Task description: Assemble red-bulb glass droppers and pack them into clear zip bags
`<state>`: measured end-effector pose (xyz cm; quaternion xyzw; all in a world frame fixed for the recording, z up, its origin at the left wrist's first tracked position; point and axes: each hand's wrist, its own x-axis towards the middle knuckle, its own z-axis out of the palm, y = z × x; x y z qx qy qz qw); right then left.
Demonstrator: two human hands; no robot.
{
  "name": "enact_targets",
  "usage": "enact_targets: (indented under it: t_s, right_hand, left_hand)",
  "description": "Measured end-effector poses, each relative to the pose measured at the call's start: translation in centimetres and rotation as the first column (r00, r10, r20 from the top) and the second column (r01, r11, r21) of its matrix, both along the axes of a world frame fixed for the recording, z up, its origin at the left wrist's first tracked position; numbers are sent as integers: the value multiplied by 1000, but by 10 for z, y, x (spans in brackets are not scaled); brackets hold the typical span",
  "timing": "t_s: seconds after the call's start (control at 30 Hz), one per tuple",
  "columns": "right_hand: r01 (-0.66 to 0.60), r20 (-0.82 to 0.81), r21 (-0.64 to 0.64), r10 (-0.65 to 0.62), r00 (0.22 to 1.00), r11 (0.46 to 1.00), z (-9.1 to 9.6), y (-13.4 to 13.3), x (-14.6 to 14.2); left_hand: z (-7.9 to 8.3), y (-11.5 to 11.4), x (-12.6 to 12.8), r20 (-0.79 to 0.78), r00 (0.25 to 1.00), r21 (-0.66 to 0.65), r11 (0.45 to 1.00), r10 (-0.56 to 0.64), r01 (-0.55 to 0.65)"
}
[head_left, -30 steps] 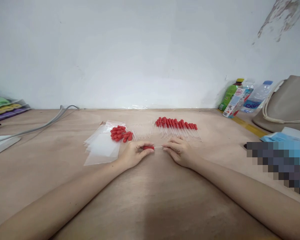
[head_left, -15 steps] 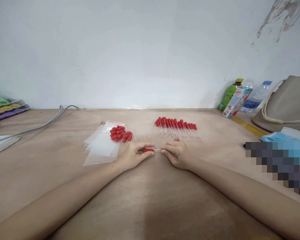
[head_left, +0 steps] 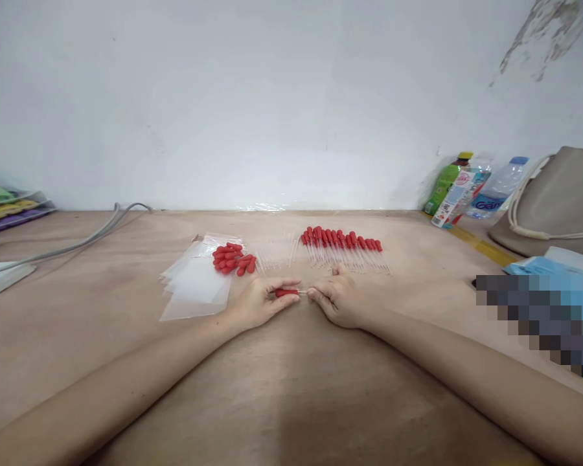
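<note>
Wooden tabletop [head_left: 199,408], right hand [head_left: 339,299] nearer red bulb [head_left: 286,293] than before

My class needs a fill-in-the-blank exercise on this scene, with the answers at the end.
1. The left hand has a ____ bulb between thumb and fingers.
2. The loose bulbs lie closer to the ____ hand than to the right hand.
3. The green bottle has a ____ cap.
4. The beige bag is on the picture's ____ side.

Missing words: red; left; yellow; right.
</note>
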<state>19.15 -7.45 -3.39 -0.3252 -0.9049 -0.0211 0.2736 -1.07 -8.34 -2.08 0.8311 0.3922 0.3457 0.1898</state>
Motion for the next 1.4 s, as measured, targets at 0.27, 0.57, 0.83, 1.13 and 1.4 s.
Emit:
enact_targets:
  t_s: [0.27, 0.57, 0.83, 1.13, 1.4]
  right_hand:
    - [11, 144, 48, -18, 989, 999, 23, -1, 6]
    - [412, -36, -250, -434, 900, 876, 39, 43, 65]
    - [737, 26, -345, -779, 626, 581, 29, 72, 64]
    - [838, 115, -181, -836, 537, 514, 32, 72, 44]
    - [708, 129, -207, -698, 704, 676, 35, 75, -38]
  left_hand:
    - [4, 0, 4, -41, 997, -45, 997, 60, -61]
    - [-2, 4, 0, -175, 982, 55, 997, 66, -57]
    - [-6, 8, 1, -188, 982, 119, 992, -26, 49]
    - [-7, 7, 2, -184, 982, 106, 993, -38, 58]
    - [-6, 7, 2, -177, 982, 117, 990, -60, 82]
